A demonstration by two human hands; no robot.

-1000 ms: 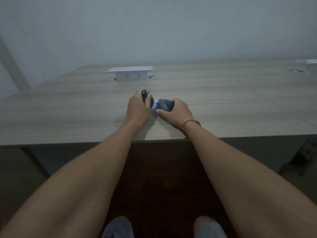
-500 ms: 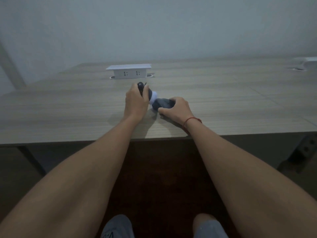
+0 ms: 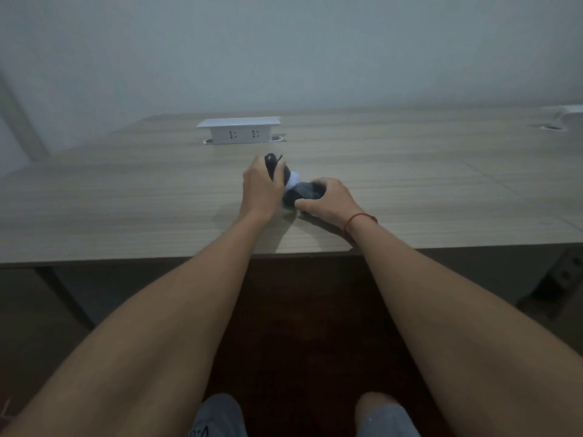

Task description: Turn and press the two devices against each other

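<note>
Left hand (image 3: 259,188) has its fingers curled round the dark rounded end (image 3: 273,165) of a small object, which sticks up past the knuckles. Right hand (image 3: 328,198) grips the dark lower part (image 3: 303,193), thumb along its near side. I see a white section (image 3: 295,177) between the two dark pieces (can't tell what the object is, too blurred). Both hands are just beside each other, low on the wooden surface (image 3: 126,200). Red string (image 3: 358,218) on my right wrist. Beyond the left hand: white socket box (image 3: 239,131), well apart.
</note>
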